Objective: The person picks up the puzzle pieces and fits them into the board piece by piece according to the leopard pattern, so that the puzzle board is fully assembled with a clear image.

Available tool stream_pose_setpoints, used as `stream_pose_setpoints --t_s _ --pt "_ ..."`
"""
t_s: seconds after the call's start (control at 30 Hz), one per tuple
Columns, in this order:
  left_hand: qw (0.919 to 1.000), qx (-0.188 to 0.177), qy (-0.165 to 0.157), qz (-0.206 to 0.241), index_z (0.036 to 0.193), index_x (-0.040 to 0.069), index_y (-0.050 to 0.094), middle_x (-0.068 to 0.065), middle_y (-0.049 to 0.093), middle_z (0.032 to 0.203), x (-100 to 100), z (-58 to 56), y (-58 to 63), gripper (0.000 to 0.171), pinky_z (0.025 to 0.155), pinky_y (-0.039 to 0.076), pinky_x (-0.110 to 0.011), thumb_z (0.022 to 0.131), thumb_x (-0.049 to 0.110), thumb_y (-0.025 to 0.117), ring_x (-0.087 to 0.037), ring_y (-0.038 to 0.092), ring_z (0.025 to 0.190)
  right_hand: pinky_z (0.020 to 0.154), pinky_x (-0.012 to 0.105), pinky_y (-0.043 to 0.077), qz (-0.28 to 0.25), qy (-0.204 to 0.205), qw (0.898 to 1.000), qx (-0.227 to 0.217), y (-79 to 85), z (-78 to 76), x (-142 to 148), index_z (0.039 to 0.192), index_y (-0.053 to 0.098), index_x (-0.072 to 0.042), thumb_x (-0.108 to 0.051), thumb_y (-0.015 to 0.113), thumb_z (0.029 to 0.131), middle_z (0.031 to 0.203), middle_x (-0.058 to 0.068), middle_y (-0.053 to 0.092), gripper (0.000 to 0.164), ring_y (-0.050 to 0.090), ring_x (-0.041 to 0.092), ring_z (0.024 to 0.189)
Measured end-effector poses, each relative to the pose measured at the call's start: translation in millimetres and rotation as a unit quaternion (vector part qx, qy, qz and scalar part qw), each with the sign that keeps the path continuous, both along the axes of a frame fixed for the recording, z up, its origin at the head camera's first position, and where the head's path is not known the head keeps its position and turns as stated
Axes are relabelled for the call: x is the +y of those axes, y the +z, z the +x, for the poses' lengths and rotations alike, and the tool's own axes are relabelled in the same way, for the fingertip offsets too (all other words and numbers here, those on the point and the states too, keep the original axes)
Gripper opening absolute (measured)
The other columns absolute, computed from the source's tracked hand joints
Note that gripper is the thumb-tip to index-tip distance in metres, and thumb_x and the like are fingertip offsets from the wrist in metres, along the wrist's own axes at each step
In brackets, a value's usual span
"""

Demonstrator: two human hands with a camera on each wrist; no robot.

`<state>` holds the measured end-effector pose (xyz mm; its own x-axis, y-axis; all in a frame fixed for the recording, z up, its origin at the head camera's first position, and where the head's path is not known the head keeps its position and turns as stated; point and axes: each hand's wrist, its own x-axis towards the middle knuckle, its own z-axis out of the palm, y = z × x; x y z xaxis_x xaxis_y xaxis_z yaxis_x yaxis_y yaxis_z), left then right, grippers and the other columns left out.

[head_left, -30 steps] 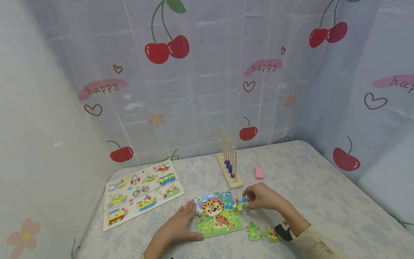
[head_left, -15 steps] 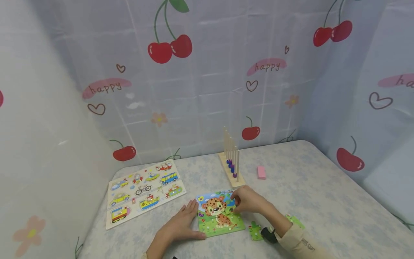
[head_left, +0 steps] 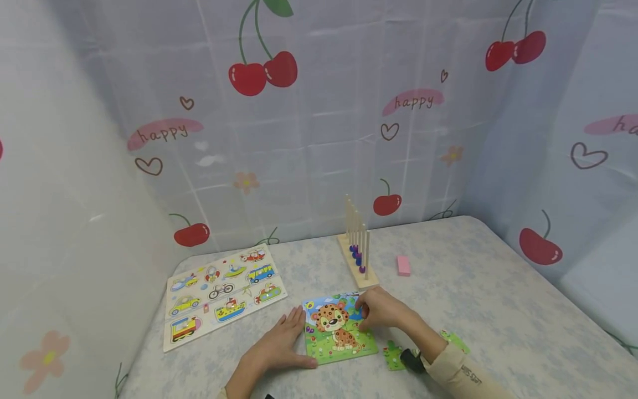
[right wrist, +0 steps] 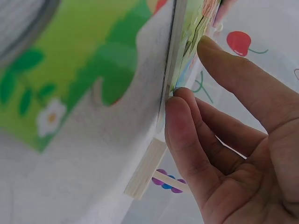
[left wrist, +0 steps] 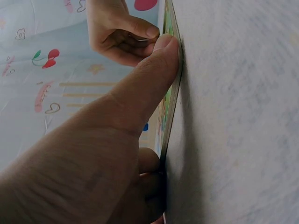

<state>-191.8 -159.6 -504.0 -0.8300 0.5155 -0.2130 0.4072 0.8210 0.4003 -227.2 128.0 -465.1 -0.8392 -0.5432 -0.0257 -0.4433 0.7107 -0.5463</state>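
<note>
A square jigsaw puzzle (head_left: 331, 332) with a cartoon leopard lies on the table in the head view. My left hand (head_left: 279, 344) rests along its left side, fingers extended, and the thumb (left wrist: 159, 56) touches the near edge. At the upper right of the picture, my right hand (head_left: 384, 309) has bent fingers and pinches a puzzle piece lying in the picture. In the right wrist view, the thumb (right wrist: 219, 53) touches the puzzle's face while a fingertip (right wrist: 178, 109) meets its edge. Most of that piece is hidden behind the fingers.
Loose green puzzle pieces (head_left: 392, 357) lie right of the puzzle, partly covered by the right wrist's camera (head_left: 412, 361). A vehicle peg board (head_left: 224, 293) lies at the left. Behind stand a wooden peg rack (head_left: 366, 282) with beads and a pink block (head_left: 403, 266).
My right hand has moved left, bringing the puzzle piece from beside the puzzle into its upper right area. The last half second shows little motion. My left hand stays at the puzzle's left side.
</note>
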Motion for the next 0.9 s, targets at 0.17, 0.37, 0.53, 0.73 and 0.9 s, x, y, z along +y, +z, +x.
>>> stream_pose_setpoints --t_s 0.17,0.37,0.53,0.73,0.9 --pt "1.0000 0.001 -0.001 -0.001 0.155 0.002 0.019 -0.014 0.012 0.164 0.3 0.8 0.5 0.120 0.124 0.016 -0.051 0.072 0.074 0.066 -0.030 0.012 0.153 0.054 0.018 0.045 0.000 -0.001 1.000 -0.004 3.1 -0.7 1.8 0.096 0.072 0.002 -0.009 0.085 0.069 0.070 -0.003 0.062 0.033 0.052 0.004 0.061" --pt "1.0000 0.006 -0.003 -0.004 0.155 0.001 0.019 -0.015 0.011 0.164 0.8 0.3 1.9 0.120 0.123 0.017 -0.051 0.072 0.074 0.066 -0.031 0.013 0.152 0.058 0.017 0.047 0.001 0.012 1.000 0.027 4.6 -5.1 2.8 0.088 0.073 -0.001 -0.007 0.084 0.071 0.073 -0.002 0.064 0.022 0.052 0.003 0.064" --pt "0.9999 0.009 -0.004 -0.003 0.154 0.001 0.019 -0.015 0.011 0.164 1.1 -0.1 2.8 0.119 0.123 0.017 -0.051 0.073 0.074 0.065 -0.031 0.012 0.152 0.059 0.016 0.049 0.007 0.023 0.999 0.024 1.0 -7.1 1.2 0.084 0.074 -0.003 -0.009 0.083 0.073 0.075 0.001 0.067 0.015 0.053 0.002 0.065" --pt "1.0000 0.001 -0.002 -0.003 0.155 0.002 0.019 -0.015 0.011 0.164 0.5 -1.5 0.6 0.119 0.124 0.017 -0.051 0.072 0.075 0.065 -0.031 0.012 0.152 0.060 0.018 0.050 0.011 0.015 1.000 0.017 -1.7 -5.7 -0.2 0.085 0.075 -0.003 -0.009 0.083 0.073 0.077 0.002 0.068 0.015 0.055 0.003 0.066" --pt "1.0000 -0.007 -0.001 -0.004 0.155 0.002 0.018 -0.014 0.010 0.164 -0.4 -2.1 -2.0 0.120 0.124 0.016 -0.051 0.072 0.076 0.064 -0.030 0.012 0.153 0.061 0.018 0.049 0.009 0.018 1.000 0.013 -3.3 -4.0 1.9 0.086 0.075 -0.004 -0.013 0.084 0.073 0.079 0.001 0.068 0.018 0.053 0.003 0.068"
